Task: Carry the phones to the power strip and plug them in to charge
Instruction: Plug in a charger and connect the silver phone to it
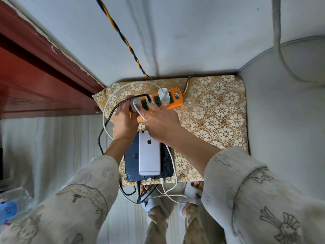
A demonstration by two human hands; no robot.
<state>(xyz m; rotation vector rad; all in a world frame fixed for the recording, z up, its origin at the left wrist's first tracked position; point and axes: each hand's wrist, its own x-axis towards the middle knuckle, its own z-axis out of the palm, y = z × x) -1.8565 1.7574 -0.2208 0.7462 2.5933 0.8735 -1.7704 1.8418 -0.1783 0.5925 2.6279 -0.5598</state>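
Note:
An orange power strip (173, 102) lies on a gold flower-patterned cushion (219, 111). A white charger (163, 95) is plugged into it near its right end. My left hand (124, 120) grips a grey-white charger plug (134, 104) at the strip's left end. My right hand (158, 122) presses down on the strip with its fingers spread. A silver phone (149, 154) lies face down on a dark blue phone (131, 164), beside a black phone (167, 164). White and black braided cables run from the phones toward the strip.
A blue-and-yellow twisted cord (123, 39) runs from the strip up the white wall. A red wooden frame (35, 76) stands at the left. A thick white cable (277, 32) hangs at the right. My feet in white slippers show below the cushion's front edge.

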